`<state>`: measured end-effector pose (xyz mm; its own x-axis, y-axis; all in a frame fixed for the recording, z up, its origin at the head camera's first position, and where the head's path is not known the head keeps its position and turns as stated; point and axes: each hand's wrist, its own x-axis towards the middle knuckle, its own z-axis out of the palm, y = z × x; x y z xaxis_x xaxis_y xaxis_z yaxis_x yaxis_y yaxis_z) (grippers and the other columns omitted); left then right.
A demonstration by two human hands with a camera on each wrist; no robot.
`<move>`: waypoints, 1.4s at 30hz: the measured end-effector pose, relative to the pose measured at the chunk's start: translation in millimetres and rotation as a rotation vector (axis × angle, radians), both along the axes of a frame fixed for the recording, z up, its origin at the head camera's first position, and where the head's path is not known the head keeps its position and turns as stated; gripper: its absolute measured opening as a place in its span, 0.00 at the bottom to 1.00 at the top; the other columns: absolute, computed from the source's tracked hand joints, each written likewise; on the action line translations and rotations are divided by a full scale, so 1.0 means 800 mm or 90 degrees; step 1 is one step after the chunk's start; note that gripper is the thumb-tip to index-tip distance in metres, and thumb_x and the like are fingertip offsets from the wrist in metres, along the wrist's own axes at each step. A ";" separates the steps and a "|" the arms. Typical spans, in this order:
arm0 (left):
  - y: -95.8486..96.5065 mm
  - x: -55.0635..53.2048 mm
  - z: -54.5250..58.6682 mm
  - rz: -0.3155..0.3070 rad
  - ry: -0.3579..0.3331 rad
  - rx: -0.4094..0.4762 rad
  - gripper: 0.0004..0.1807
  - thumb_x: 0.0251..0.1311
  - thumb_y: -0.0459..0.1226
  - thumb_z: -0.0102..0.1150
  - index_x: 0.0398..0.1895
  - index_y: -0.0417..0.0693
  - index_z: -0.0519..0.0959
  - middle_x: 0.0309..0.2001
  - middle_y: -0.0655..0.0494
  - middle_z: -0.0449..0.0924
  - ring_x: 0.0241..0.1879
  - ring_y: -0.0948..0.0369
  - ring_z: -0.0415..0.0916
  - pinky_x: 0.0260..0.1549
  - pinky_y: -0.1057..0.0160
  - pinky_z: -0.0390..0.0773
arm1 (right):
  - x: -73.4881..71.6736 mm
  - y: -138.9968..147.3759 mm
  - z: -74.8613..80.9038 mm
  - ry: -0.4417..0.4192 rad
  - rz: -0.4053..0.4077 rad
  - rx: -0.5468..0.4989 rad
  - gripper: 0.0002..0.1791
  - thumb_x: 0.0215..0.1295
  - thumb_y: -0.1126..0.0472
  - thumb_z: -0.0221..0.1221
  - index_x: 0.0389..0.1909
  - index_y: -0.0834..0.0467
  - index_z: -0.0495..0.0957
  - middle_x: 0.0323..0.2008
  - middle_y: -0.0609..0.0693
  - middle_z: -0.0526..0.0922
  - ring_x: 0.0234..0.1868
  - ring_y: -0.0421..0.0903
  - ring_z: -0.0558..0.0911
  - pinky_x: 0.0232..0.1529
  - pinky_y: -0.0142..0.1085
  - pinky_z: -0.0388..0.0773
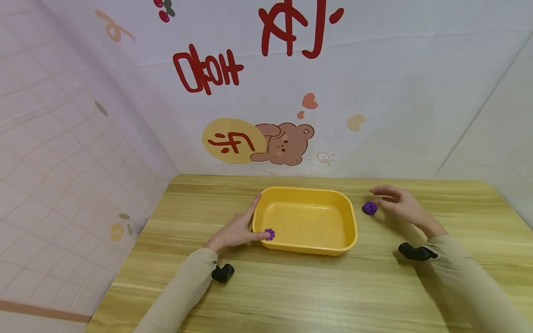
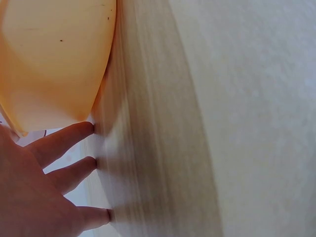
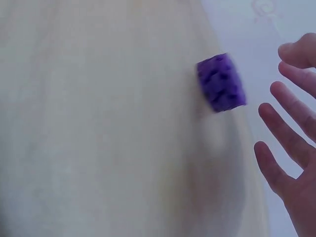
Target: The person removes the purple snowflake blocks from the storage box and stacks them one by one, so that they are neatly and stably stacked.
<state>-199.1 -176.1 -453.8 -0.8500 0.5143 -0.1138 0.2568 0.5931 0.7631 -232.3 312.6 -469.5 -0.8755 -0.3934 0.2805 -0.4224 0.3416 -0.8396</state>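
A shallow yellow plastic basin [image 1: 305, 250] stands on the table. My left hand [image 1: 237, 230] holds its left end, with the thumb over the front left corner and the other fingers outside the wall. In the left wrist view, several fingertips [image 2: 88, 129] reach down to the table beside the basin [image 2: 54, 64]. A small purple notched disc [image 1: 271, 234] shows at the left thumb's tip. Right of the basin is a purple knobbly, short roll-shaped piece [image 1: 369, 208], blurred in the right wrist view. My right hand [image 1: 401, 206] hovers beside it, fingers spread and apart from it in that view.
The wood-grain table [image 1: 333, 296] meets a white printed cloth [image 1: 395, 115] behind it. Another pale cloth [image 1: 83, 138] hangs at the left. Black camera mounts [image 1: 416, 252] sit at both sleeves.
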 end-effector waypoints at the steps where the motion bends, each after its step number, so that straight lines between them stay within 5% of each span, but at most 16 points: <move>1: 0.000 0.000 0.000 -0.001 0.002 -0.002 0.64 0.49 0.63 0.66 0.77 0.66 0.29 0.75 0.49 0.47 0.69 0.45 0.55 0.66 0.38 0.31 | 0.000 0.000 0.003 0.003 0.001 -0.003 0.17 0.67 0.74 0.55 0.54 0.77 0.70 0.52 0.47 0.79 0.54 0.37 0.77 0.55 0.25 0.70; 12: -0.001 0.000 -0.001 -0.011 0.011 -0.007 0.65 0.49 0.65 0.64 0.77 0.60 0.30 0.76 0.51 0.42 0.71 0.46 0.50 0.66 0.37 0.31 | -0.001 -0.030 0.041 -0.029 0.022 0.020 0.17 0.70 0.68 0.55 0.57 0.70 0.73 0.56 0.67 0.74 0.52 0.37 0.79 0.48 0.26 0.76; 22: -0.002 0.000 -0.002 -0.016 0.018 -0.011 0.64 0.50 0.64 0.65 0.77 0.62 0.29 0.76 0.51 0.44 0.70 0.44 0.52 0.65 0.36 0.30 | -0.014 -0.085 0.073 -0.044 0.099 0.062 0.13 0.70 0.66 0.56 0.54 0.62 0.78 0.52 0.60 0.79 0.53 0.54 0.79 0.49 0.31 0.77; 33: -0.002 0.001 -0.001 -0.012 0.012 -0.011 0.64 0.50 0.63 0.65 0.77 0.65 0.29 0.75 0.51 0.45 0.70 0.44 0.52 0.66 0.37 0.30 | -0.034 -0.152 0.117 -0.030 0.205 0.141 0.10 0.69 0.64 0.57 0.49 0.58 0.81 0.45 0.49 0.83 0.47 0.60 0.81 0.48 0.36 0.79; 42: -0.002 -0.002 0.000 -0.016 0.012 -0.015 0.64 0.50 0.63 0.65 0.77 0.61 0.29 0.76 0.51 0.44 0.70 0.45 0.52 0.66 0.37 0.29 | -0.043 -0.194 0.114 -0.075 0.292 0.167 0.08 0.68 0.66 0.57 0.44 0.63 0.82 0.45 0.61 0.82 0.48 0.55 0.81 0.50 0.37 0.78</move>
<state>-200.3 -177.3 -454.0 -0.8389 0.5330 -0.1101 0.2860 0.6038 0.7441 -266.7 157.7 -378.0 -0.6167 -0.7865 0.0317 -0.4861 0.3488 -0.8012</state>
